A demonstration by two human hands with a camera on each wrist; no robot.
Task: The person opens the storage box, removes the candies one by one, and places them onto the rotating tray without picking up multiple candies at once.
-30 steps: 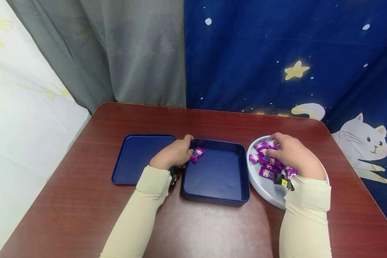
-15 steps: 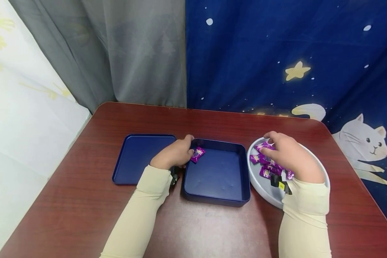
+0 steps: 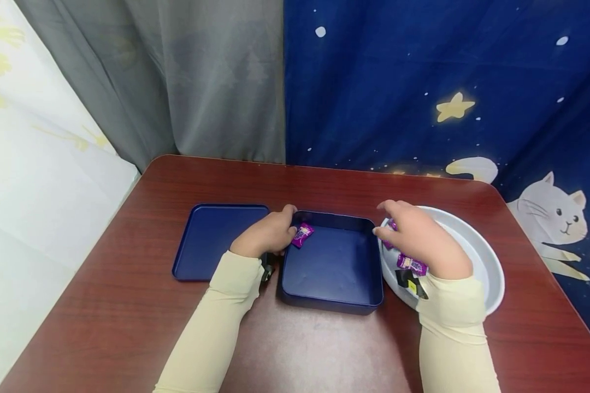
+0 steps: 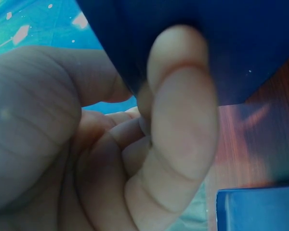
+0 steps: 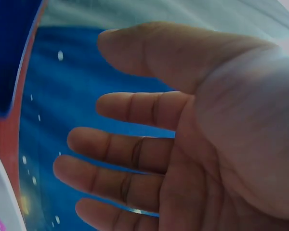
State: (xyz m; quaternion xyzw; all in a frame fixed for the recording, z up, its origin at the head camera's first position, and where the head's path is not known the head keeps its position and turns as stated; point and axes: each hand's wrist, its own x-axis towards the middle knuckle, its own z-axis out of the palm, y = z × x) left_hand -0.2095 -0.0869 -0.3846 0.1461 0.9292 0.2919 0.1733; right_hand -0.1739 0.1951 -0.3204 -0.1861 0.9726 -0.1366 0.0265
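My left hand (image 3: 264,234) grips the left wall of a square dark blue box (image 3: 330,303). In the left wrist view a fingertip presses on the box's blue wall (image 4: 250,57). One purple wrapped candy (image 3: 302,235) lies inside by the back left corner. My right hand (image 3: 418,237) is over the left part of a round pale plate (image 3: 489,273), fingertips near the box's right rim. Its palm (image 5: 188,192) holds nothing in the right wrist view, and the fingers stand apart, nearly straight. Several purple wrapped candies (image 3: 412,265) lie on the plate, partly hidden under that hand.
Left of the box lies a flat blue lid (image 3: 216,240), its right edge partly behind the left hand. All stand on a reddish-brown wooden table (image 3: 128,327). A grey curtain (image 3: 221,82) and a blue curtain (image 3: 373,82) with stars and a cat hang behind.
My right hand has moved left across the plate toward the box, with its fingers more extended. The left hand, box and candy inside stay in place.
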